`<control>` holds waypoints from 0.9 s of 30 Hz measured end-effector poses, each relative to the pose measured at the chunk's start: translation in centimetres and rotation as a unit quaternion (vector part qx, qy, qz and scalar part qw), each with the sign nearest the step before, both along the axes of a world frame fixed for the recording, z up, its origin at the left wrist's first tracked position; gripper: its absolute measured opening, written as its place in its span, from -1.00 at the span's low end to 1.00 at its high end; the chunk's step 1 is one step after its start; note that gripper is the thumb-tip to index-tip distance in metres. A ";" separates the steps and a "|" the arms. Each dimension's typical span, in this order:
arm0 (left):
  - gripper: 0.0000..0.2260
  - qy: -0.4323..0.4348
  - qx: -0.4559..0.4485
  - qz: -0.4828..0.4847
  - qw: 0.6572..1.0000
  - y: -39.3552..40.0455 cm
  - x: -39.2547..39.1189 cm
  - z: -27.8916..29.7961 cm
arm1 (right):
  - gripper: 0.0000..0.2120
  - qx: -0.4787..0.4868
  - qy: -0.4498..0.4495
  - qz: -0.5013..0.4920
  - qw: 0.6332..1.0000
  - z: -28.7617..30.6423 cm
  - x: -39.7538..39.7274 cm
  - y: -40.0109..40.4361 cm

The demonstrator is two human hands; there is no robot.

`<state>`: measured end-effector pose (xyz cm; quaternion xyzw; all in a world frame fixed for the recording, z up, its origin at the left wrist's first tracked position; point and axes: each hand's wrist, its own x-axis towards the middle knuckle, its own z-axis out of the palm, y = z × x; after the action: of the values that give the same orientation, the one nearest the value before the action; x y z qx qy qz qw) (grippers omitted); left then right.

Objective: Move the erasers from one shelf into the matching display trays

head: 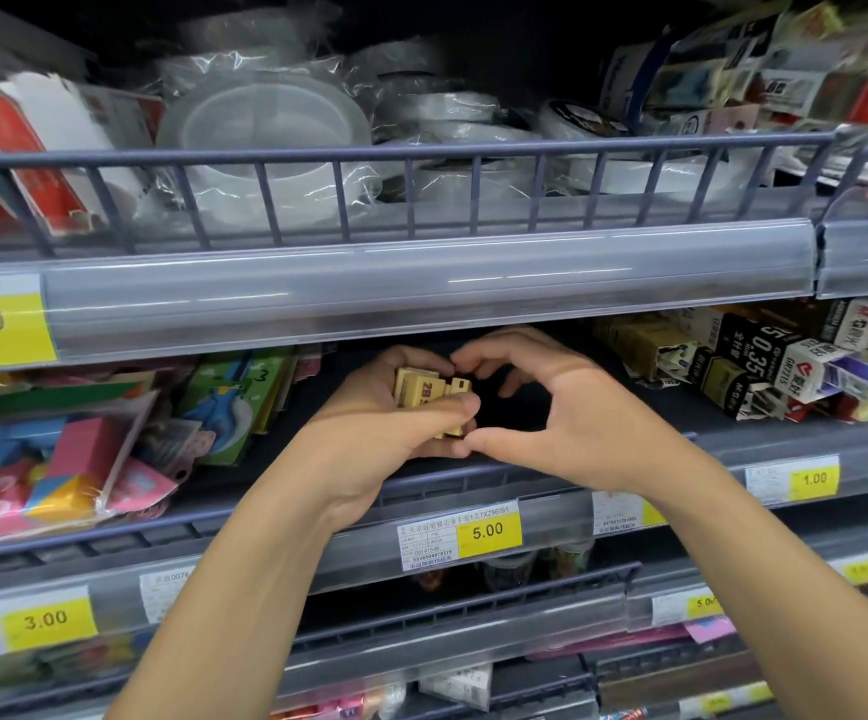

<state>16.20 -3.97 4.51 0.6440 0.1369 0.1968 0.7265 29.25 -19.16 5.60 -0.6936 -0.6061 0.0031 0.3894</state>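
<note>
At frame centre the left hand curls round a clutch of tan erasers, thumb pressed over them. The right hand meets it, fingertips seemingly pinching the top eraser, though shadow blurs this. Both hover over the dark middle shelf, above a yellow 5.00 price tag.

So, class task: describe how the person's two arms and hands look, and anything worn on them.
Both forearms are bare up to the bottom edge of the picture: no sleeves show. The left hand and right hand wear no gloves, and no rings, watch or bracelet can be seen on fingers or wrists. Nails look short and unpainted. No markings or tattoos show on either arm.
</note>
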 end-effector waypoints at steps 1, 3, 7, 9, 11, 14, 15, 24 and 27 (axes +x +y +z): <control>-0.71 0.000 -0.004 0.005 1.000 0.0 0.0 0.0 | -0.50 -0.012 0.005 -0.003 1.000 0.2 0.6 -0.2; -0.71 0.004 -0.008 0.014 1.000 0.1 0.1 0.0 | -0.53 -0.054 0.019 -0.053 0.997 0.8 2.3 -0.3; -0.71 0.014 0.003 0.026 1.000 0.1 0.1 -0.1 | -0.47 -0.185 -0.037 -0.184 0.965 0.9 7.1 0.7; -0.72 0.017 0.008 0.031 0.999 0.0 0.1 -0.1 | -0.41 -0.243 -0.089 -0.201 0.945 0.6 9.1 1.3; -0.72 0.019 0.014 0.033 0.999 0.0 0.1 0.0 | -0.38 -0.289 -0.116 -0.193 0.930 0.2 10.3 2.1; -0.73 0.021 0.024 0.032 0.999 -0.1 0.1 0.0 | -0.41 -0.331 -0.131 -0.196 0.914 -0.4 11.2 3.1; -0.73 0.022 0.025 0.032 0.999 -0.1 0.1 0.0 | -0.42 -0.338 -0.132 -0.194 0.912 -0.5 11.4 3.4; -0.73 0.027 0.037 0.028 0.999 -0.3 0.0 0.2 | -0.69 -0.278 -0.107 -0.184 0.937 -0.7 11.3 3.0; -0.73 0.028 0.042 0.026 0.998 -0.2 -0.1 0.2 | -0.75 -0.285 -0.050 -0.189 0.938 -0.4 11.2 3.0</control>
<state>16.12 -4.22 4.68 0.6752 0.1656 0.2030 0.6895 40.41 -16.12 5.20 -0.8766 -0.4562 0.0676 0.1378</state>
